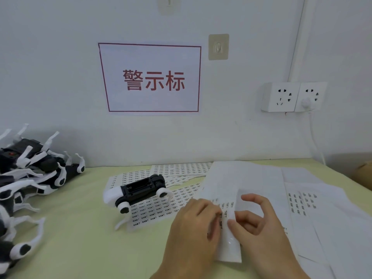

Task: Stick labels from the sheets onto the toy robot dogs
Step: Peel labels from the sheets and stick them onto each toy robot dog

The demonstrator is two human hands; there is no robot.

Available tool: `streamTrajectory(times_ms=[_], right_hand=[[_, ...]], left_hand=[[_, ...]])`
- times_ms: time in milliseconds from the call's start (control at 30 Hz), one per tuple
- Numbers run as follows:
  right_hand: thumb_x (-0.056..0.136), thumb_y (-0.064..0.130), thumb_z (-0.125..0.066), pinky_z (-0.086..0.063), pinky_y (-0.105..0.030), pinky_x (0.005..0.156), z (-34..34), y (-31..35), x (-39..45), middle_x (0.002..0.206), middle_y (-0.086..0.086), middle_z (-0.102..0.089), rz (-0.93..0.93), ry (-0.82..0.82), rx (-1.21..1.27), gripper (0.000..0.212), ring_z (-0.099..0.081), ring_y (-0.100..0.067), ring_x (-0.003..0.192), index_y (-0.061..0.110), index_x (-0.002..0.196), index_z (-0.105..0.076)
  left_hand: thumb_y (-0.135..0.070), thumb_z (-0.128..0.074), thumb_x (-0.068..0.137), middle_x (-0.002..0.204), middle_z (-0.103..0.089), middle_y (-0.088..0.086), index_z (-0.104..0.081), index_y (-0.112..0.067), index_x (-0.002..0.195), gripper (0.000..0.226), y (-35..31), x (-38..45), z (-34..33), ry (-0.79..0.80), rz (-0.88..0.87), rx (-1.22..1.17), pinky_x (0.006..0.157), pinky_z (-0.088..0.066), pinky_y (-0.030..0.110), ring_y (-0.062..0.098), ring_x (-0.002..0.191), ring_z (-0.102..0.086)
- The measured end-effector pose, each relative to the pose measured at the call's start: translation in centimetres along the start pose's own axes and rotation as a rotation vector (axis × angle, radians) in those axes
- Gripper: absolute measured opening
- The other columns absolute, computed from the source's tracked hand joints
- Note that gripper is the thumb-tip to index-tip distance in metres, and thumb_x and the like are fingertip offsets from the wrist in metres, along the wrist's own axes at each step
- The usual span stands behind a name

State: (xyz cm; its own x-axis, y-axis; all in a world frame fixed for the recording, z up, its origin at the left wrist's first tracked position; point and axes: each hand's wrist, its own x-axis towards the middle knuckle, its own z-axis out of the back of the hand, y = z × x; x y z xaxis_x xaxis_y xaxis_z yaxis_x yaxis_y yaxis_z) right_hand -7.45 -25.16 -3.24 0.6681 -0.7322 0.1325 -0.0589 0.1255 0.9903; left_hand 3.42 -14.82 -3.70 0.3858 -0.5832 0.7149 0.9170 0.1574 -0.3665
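Label strip (229, 238): narrow, long axis running away from the body, on the counter (80, 228), pinched between both hands.
Left grip (193, 224): fingers curled onto the strip's left edge, picking at a label.
Right grip (253, 220): thumb and curled fingers holding the strip's right side, forefinger raised.
Toy dog (138, 191): belly up, up and left of the grips, long axis left to right, on label sheets (153, 210); left hand nearer.
Dog pile (30, 174): far left.
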Motion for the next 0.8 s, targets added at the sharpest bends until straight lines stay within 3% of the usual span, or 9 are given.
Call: streamTrajectory(times_ms=[167,267,467,600,700,800], right_hand=[[0.083,0.002,-0.074,-0.049,-0.012,0.059,0.13,0.2,-0.07,0.081,-0.001,-0.076,-0.001,-0.027,-0.007,0.046,-0.073,-0.017,0.072,0.034,0.107,-0.051],[0.082,0.006,-0.075,-0.048,-0.016,0.06,0.13,0.32,-0.1,0.081,0.001,-0.076,-0.016,-0.04,-0.016,0.044,-0.073,-0.016,0.071,0.035,0.106,-0.052],[0.081,0.006,-0.076,-0.044,-0.007,0.053,0.17,0.36,-0.17,0.074,0.001,-0.075,-0.007,-0.025,-0.031,0.039,-0.07,-0.017,0.065,0.026,0.102,-0.051],[0.081,0.004,-0.076,-0.046,-0.01,0.055,0.13,0.33,-0.15,0.073,-0.003,-0.074,0.008,-0.003,-0.033,0.038,-0.069,-0.015,0.061,0.024,0.101,-0.051],[0.08,0.001,-0.075,-0.05,-0.019,0.062,0.07,0.24,-0.12,0.074,-0.007,-0.074,0.025,0.006,-0.036,0.039,-0.07,-0.024,0.068,0.023,0.101,-0.051],[0.079,-0.001,-0.076,-0.051,-0.016,0.059,-0.01,0.08,-0.09,0.073,-0.008,-0.072,0.051,-0.002,-0.042,0.04,-0.069,-0.029,0.071,0.022,0.101,-0.051]], left_hand=[[-0.025,-0.062,0.087,0.09,-0.059,-0.018,-0.068,-0.025,0.09,0.007,-0.1,-0.2,0.08,0.015,0.015,-0.071,0.073,-0.047,0.02,0.001,0.083,-0.056],[-0.026,-0.064,0.09,0.092,-0.059,-0.017,-0.068,-0.025,0.091,0.004,-0.11,-0.33,0.0,0.028,0.01,-0.085,0.074,-0.048,0.023,0.001,0.084,-0.056],[-0.022,-0.061,0.093,0.09,-0.06,-0.015,-0.068,-0.02,0.089,0.008,-0.21,-0.17,0.17,0.04,-0.024,-0.096,0.074,-0.046,0.025,0.004,0.085,-0.054],[-0.023,-0.058,0.095,0.091,-0.059,-0.012,-0.067,-0.018,0.091,0.011,-0.33,-0.16,0.19,0.056,-0.036,-0.095,0.076,-0.044,0.025,0.005,0.087,-0.051],[-0.023,-0.057,0.095,0.093,-0.06,-0.012,-0.066,-0.018,0.093,0.011,-0.42,-0.18,0.19,0.065,-0.028,-0.105,0.077,-0.044,0.025,0.006,0.089,-0.052],[-0.021,-0.057,0.094,0.092,-0.06,-0.011,-0.067,-0.017,0.092,0.011,-0.48,-0.22,0.19,0.073,-0.032,-0.101,0.077,-0.045,0.026,0.006,0.089,-0.052]])
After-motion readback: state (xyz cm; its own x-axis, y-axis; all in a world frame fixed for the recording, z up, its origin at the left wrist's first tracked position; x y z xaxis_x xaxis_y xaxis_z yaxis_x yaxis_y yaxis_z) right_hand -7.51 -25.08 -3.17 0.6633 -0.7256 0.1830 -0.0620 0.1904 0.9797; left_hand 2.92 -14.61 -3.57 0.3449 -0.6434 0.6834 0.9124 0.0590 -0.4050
